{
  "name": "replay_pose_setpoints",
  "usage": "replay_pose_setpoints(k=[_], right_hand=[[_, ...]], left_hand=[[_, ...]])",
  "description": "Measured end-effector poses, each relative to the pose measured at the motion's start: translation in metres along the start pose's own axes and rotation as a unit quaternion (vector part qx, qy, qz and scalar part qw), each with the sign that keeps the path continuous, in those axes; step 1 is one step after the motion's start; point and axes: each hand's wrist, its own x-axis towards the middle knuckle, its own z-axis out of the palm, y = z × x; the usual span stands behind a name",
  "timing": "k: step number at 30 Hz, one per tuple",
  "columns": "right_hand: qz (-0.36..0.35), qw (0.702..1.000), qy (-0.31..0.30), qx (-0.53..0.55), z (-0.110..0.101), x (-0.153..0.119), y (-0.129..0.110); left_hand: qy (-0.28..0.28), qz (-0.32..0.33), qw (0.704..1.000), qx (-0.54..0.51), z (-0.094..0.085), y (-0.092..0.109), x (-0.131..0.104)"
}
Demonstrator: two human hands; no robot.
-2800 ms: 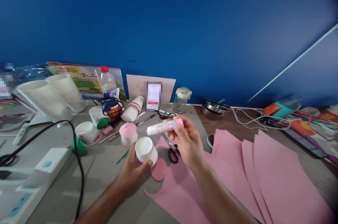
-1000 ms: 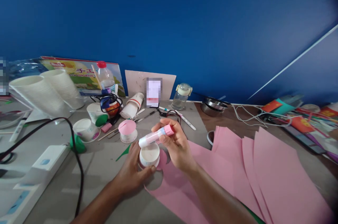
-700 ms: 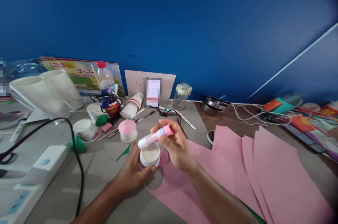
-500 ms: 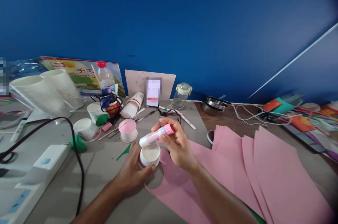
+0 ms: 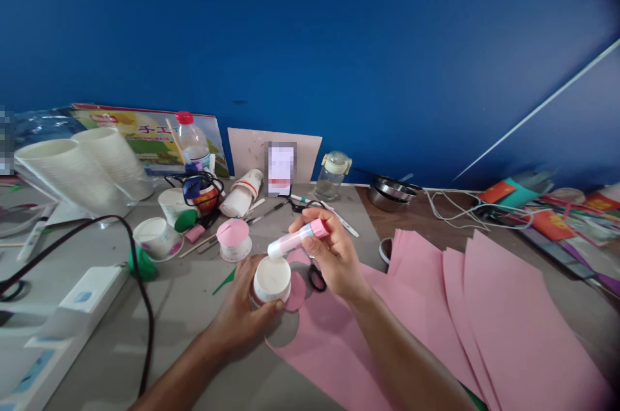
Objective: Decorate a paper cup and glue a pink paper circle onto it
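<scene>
My left hand [image 5: 249, 304] wraps round a small white paper cup [image 5: 272, 278], which stands on the grey table. Between the fingers of my right hand [image 5: 329, 249] is a glue stick [image 5: 295, 240] with a pink end, tilted so that its white end is at the cup's far rim. Whether it touches the rim I cannot tell. A pink paper disc [image 5: 296, 291] lies just right of the cup. Behind my left hand, another cup has a pink paper top [image 5: 233, 232]. Black-handled scissors [image 5: 317, 277] lie partly hidden beside my right hand.
Pink sheets [image 5: 513, 307] cover the right side. Stacked paper cups [image 5: 62, 172], a white power strip [image 5: 72, 314] and a black cable [image 5: 151, 307] are at the left. A bottle [image 5: 192, 139], phone [image 5: 281, 165], glass jar [image 5: 332, 178] and metal bowls [image 5: 390, 194] stand along the wall.
The glue stick and my right hand have moved slightly right and up, off the middle of the cup. The cup has shifted slightly left, and the pink disc and scissors now show more.
</scene>
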Motion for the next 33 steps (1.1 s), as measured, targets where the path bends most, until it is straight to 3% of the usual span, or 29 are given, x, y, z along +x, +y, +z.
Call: replay_pose_setpoints(k=[13, 23, 33], right_hand=[[0.013, 0.999, 0.009, -0.052, -0.004, 0.000, -0.006], [0.028, 0.996, 0.014, -0.081, 0.006, -0.006, -0.010], [0.037, 0.992, 0.029, -0.119, 0.020, -0.017, -0.009]], left_hand=[[0.074, -0.038, 0.996, 0.023, -0.001, -0.005, 0.004], [0.128, -0.051, 0.989, 0.051, -0.001, -0.008, 0.009], [0.109, -0.045, 0.991, 0.068, 0.000, -0.007, 0.010]])
